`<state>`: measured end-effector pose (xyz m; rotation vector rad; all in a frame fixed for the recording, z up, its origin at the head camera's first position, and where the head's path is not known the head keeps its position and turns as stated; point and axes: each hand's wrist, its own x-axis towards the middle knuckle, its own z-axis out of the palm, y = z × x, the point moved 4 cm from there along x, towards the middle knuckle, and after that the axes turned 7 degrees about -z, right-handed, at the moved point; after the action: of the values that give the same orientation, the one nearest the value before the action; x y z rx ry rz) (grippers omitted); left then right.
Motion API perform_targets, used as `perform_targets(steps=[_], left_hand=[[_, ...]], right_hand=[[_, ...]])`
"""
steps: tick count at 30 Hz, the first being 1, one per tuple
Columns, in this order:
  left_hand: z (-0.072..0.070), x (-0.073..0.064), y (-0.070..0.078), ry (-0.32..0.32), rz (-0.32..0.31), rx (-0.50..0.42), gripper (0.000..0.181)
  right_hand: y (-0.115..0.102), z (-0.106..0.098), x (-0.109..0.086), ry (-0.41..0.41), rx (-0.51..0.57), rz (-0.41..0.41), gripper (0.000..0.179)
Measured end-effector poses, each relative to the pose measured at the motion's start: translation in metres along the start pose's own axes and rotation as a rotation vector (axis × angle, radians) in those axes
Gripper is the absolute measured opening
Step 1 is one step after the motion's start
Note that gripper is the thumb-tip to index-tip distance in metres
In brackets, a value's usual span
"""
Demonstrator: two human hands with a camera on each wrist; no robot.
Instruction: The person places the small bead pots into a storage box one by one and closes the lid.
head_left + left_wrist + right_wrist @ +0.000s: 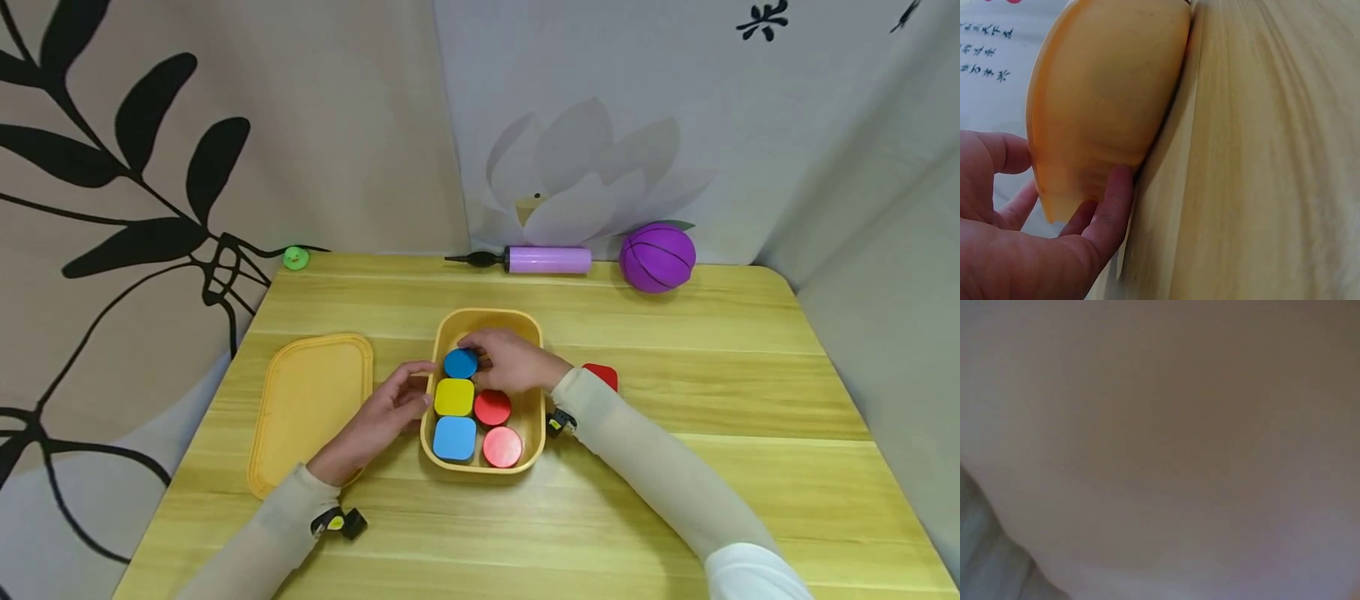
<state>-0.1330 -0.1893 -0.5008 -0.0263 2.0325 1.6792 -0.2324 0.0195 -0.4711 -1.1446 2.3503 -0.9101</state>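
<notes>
A yellow box (483,469) without a lid stands on the table. Inside are a yellow rounded-square block (454,397), a light-blue rounded-square block (454,438), a red round block (492,407) and a pink round block (502,447). My right hand (517,360) reaches over the far right part of the box, pinching a blue round block (461,363) at its edge; the box floor beneath the hand is hidden. My left hand (382,423) touches the left wall of the box from outside, its fingers loosely spread. Skin fills the blurred right wrist view.
Left of the box lies a yellow lid (311,408). A red block (602,377) sits to the right, partly behind the right forearm. Along the back edge are a green toy (296,257), a purple hand pump (549,259) and a purple ball (657,257).
</notes>
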Motion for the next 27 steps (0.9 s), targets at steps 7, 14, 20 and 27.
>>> perform_targets(steps=[7,14,20,27], left_hand=[[0.001,0.001,0.000,-0.002,-0.006,0.001,0.046],[0.000,0.002,0.001,0.009,-0.020,0.004,0.046],[0.000,0.000,0.001,0.018,-0.005,0.042,0.045],[0.000,0.000,0.002,0.016,0.013,0.057,0.044]], right_hand=[[-0.003,-0.007,-0.007,0.081,0.158,-0.024,0.054],[-0.007,-0.019,-0.022,0.176,0.191,-0.088,0.050],[-0.006,-0.032,-0.044,0.250,0.181,-0.094,0.046],[0.011,-0.048,-0.071,0.320,0.217,-0.060,0.045]])
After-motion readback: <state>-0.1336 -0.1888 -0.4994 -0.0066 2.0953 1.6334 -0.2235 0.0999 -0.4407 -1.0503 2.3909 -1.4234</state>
